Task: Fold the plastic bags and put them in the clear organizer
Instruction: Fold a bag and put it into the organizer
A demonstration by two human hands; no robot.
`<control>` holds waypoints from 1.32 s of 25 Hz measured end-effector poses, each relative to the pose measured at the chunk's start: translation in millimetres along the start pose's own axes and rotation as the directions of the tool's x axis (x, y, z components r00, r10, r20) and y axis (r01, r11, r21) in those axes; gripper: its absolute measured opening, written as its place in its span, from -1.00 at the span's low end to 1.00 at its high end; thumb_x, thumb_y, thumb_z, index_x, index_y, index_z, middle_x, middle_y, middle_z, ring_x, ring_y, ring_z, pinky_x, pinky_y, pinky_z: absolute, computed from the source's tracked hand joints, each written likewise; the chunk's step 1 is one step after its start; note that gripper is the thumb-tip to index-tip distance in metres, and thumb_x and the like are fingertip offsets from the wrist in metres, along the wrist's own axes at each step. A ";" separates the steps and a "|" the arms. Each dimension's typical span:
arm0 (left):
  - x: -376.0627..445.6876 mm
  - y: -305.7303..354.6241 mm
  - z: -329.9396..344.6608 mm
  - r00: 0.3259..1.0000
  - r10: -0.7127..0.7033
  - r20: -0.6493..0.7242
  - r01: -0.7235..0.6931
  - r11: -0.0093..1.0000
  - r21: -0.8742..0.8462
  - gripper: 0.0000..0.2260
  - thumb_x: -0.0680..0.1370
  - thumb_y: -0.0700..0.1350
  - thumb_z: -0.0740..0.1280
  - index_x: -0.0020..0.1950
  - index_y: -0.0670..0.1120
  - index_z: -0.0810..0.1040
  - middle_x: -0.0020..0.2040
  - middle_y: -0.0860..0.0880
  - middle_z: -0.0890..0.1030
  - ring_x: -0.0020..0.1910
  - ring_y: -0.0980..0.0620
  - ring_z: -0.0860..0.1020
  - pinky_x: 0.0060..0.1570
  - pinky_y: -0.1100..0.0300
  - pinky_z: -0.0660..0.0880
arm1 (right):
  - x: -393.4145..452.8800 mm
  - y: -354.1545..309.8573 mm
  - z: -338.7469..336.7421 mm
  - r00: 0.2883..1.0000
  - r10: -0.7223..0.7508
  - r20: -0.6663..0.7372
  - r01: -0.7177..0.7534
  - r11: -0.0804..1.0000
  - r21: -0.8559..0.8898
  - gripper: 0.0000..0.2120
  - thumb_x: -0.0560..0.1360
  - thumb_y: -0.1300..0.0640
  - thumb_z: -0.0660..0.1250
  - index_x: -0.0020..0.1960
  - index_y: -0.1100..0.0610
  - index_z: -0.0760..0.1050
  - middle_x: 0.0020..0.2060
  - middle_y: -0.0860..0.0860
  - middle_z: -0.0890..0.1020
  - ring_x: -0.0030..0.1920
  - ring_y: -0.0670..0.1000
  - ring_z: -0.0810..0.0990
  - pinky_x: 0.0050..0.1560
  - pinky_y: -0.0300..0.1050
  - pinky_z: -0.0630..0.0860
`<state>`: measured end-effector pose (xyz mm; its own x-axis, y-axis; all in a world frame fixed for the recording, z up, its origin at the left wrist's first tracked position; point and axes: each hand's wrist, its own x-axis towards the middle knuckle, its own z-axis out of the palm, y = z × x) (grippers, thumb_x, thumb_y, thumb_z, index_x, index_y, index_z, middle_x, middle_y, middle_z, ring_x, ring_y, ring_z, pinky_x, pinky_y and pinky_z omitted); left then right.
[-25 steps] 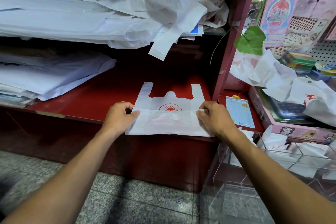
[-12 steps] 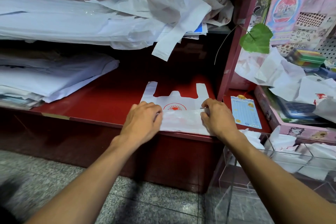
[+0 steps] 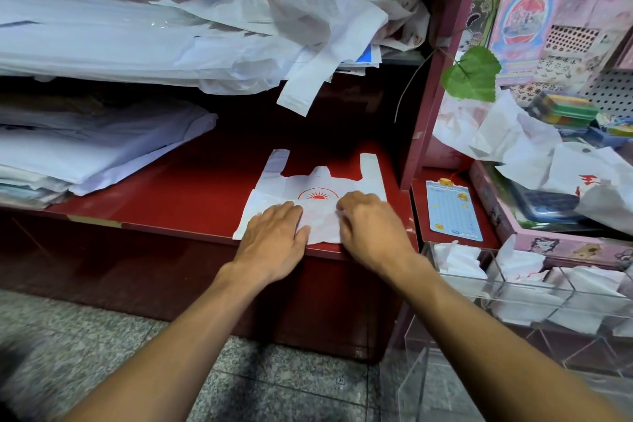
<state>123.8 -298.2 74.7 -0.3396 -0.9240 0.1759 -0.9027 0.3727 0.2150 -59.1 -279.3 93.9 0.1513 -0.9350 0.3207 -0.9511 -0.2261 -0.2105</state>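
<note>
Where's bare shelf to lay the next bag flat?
Bare red shelf lies between the paper stack at left and the bag under both hands. The back of the shelf behind the bag's handles is also free. Right of the post, loose bags crowd everything.

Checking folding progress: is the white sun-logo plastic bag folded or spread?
Partly folded: white sun-logo plastic bag's bottom lies doubled under both hands; handles remain flat.

left hand [image 3: 274, 237] flat (palm down), right hand [image 3: 371, 229] fingers curled
</note>
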 end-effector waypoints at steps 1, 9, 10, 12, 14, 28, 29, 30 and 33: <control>0.1 0.1 1.1 1.000 -0.005 0.013 0.005 1.000 -0.017 -0.64 0.66 0.05 0.10 0.41 -0.06 0.35 0.42 -0.02 0.39 0.41 -0.06 0.31 0.37 0.00 0.24 | -2.8 -2.3 6.7 0.997 0.004 0.083 -0.004 1.000 -0.003 -0.84 0.56 0.18 0.18 0.07 0.19 0.49 0.06 0.10 0.56 0.08 0.18 0.52 0.03 -0.01 0.41; 3.6 -14.5 1.8 0.969 -0.117 0.216 0.106 0.993 0.059 -0.43 0.62 0.31 -0.10 0.60 0.19 -0.08 0.62 0.09 -0.12 0.59 0.03 -0.19 0.53 -0.08 -0.22 | -14.1 0.2 7.8 0.932 0.170 0.319 -0.128 0.981 -0.147 -0.43 0.68 -0.02 -0.11 0.60 0.20 -0.09 0.59 0.17 -0.08 0.59 0.14 -0.16 0.57 0.06 -0.16; 3.8 -13.8 1.6 0.969 -0.114 0.220 0.101 0.992 0.070 -0.43 0.61 0.33 -0.11 0.60 0.21 -0.08 0.62 0.09 -0.13 0.59 0.02 -0.19 0.52 -0.09 -0.21 | -14.5 -5.8 9.0 0.950 0.134 0.281 -0.088 0.981 -0.172 -0.43 0.68 -0.03 -0.12 0.60 0.21 -0.11 0.59 0.17 -0.10 0.59 0.14 -0.18 0.57 0.06 -0.18; 3.6 -13.0 1.3 0.968 -0.114 0.222 0.097 0.992 0.084 -0.42 0.59 0.36 -0.11 0.59 0.25 -0.08 0.62 0.10 -0.13 0.59 0.03 -0.19 0.52 -0.11 -0.21 | -14.8 -18.0 13.7 0.967 0.033 0.253 -0.001 0.992 -0.127 -0.42 0.68 -0.09 -0.15 0.61 0.16 -0.13 0.60 0.12 -0.13 0.59 0.12 -0.20 0.56 0.04 -0.20; 2.7 -15.3 1.5 0.966 -0.118 0.232 0.099 0.991 0.090 -0.40 0.56 0.39 -0.11 0.58 0.28 -0.09 0.62 0.11 -0.14 0.59 0.02 -0.20 0.51 -0.14 -0.22 | -14.3 -20.6 17.8 0.941 0.052 0.334 -0.030 0.997 -0.070 -0.38 0.66 -0.19 -0.19 0.61 0.10 -0.15 0.60 0.07 -0.13 0.59 0.08 -0.22 0.56 0.04 -0.22; -14.2 -24.1 -6.8 0.950 -0.034 0.309 -0.006 0.992 0.127 -0.12 0.29 0.60 0.15 0.48 0.46 -0.23 0.61 0.07 -0.24 0.57 -0.13 -0.29 0.46 -0.29 -0.26 | -38.7 2.0 -14.7 0.983 0.039 0.179 -0.020 0.994 -0.105 -0.11 0.38 -0.52 -0.16 0.41 0.08 0.33 0.44 0.07 0.31 0.47 0.09 0.21 0.47 0.07 0.14; -14.7 -24.1 -7.5 0.951 -0.020 0.308 -0.016 0.993 0.116 -0.14 0.31 0.58 0.17 0.47 0.48 -0.22 0.61 0.12 -0.23 0.57 -0.15 -0.29 0.44 -0.32 -0.27 | -36.9 0.4 -16.8 0.992 0.020 0.128 -0.014 0.999 -0.050 -0.17 0.41 -0.48 -0.17 0.40 0.03 0.35 0.47 0.03 0.28 0.49 0.07 0.20 0.45 0.06 0.15; -14.9 -24.6 -8.5 0.951 -0.008 0.309 -0.026 0.994 0.104 -0.16 0.32 0.57 0.18 0.47 0.49 -0.20 0.60 0.15 -0.23 0.57 -0.17 -0.29 0.43 -0.34 -0.27 | -34.7 -0.8 -17.9 0.994 0.021 0.111 -0.020 1.000 -0.011 -0.23 0.46 -0.43 -0.17 0.44 0.00 0.32 0.52 0.01 0.21 0.52 0.07 0.14 0.46 0.06 0.12; -14.7 -26.1 -9.5 0.949 0.024 0.315 -0.053 0.995 0.084 -0.17 0.33 0.56 0.20 0.46 0.50 -0.20 0.59 0.20 -0.25 0.56 -0.18 -0.30 0.41 -0.37 -0.28 | -32.2 2.1 -12.4 0.974 0.080 0.211 -0.077 0.997 -0.022 -0.45 0.63 -0.24 -0.06 0.56 -0.07 0.13 0.59 0.01 0.06 0.58 0.11 -0.03 0.51 0.11 0.02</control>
<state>154.9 -293.6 75.6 -0.4268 -0.8949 -0.1303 -0.9025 0.4124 0.1241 -69.3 -246.3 94.6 0.1278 -0.9867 0.1003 -0.9657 -0.1468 -0.2140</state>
